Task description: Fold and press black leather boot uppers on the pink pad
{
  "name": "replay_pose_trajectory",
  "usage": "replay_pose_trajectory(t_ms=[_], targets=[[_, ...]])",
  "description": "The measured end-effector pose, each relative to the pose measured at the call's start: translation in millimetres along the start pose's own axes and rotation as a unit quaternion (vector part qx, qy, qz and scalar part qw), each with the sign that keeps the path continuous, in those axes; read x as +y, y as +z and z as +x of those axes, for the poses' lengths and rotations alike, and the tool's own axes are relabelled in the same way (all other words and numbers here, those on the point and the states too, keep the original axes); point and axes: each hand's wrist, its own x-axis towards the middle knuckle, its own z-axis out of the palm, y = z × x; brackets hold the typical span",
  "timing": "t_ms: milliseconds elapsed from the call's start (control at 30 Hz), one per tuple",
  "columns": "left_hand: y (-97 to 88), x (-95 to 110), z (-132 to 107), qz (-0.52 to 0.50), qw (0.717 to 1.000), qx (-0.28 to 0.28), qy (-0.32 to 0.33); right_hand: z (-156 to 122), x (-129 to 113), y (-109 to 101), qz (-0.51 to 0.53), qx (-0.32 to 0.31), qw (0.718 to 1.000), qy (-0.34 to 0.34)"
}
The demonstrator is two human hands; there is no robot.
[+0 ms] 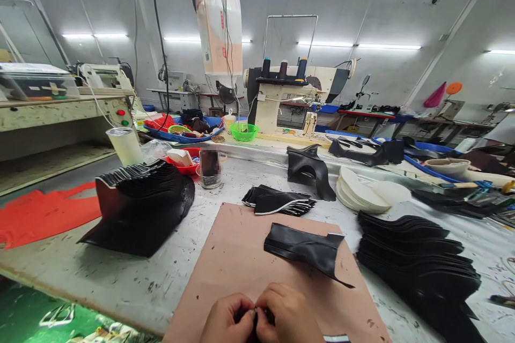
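My left hand (230,319) and my right hand (286,313) meet at the bottom centre, thumbs and fingertips pinched together. Between them they grip a black leather piece, mostly hidden by my fingers. A black edge with a white strip (337,338) shows beside my right hand; whether it belongs to that piece I cannot tell. Under my hands lies a pinkish-brown board (225,257). Just beyond my right hand a folded black leather piece (306,246) rests on the board. At the board's far edge sits a small stack of black pieces with white edges (277,201).
Large stacks of black leather pieces stand left (140,214) and right (418,262) on the metal table (132,289). Further back are white rounded pieces (366,193), a curved black piece (311,171), a glass jar (209,174), a tumbler (124,146) and a sewing machine (267,104).
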Motion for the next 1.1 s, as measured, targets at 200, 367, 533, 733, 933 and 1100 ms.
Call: replay_pose_trajectory(t_ms=[200,367,533,733,933,1100], targets=[[-0.5,-4.7,1.2,0.005,1.000,-0.003,0.006,0.0,5.4,-4.4,0.025,-0.051,0.998,0.017],[-1.9,0.5,-3.3,0.021,1.000,-0.006,0.012,6.9,0.5,-18.5,0.024,-0.092,0.995,-0.017],[-2.0,-1.1,-5.5,0.041,0.999,-0.007,0.029,10.3,-1.0,-22.9,0.038,-0.109,0.993,0.040],[-1.3,-2.2,-7.0,0.062,0.997,-0.007,0.050,10.9,-0.6,-25.5,0.109,-0.137,0.980,0.097],[0.0,3.0,-8.4,0.080,0.995,-0.006,0.059,11.5,-1.4,-31.9,0.123,-0.153,0.974,0.111],[1.7,3.6,-9.6,0.113,0.992,-0.015,0.060,4.6,0.2,-29.3,0.079,-0.121,0.989,0.033]])
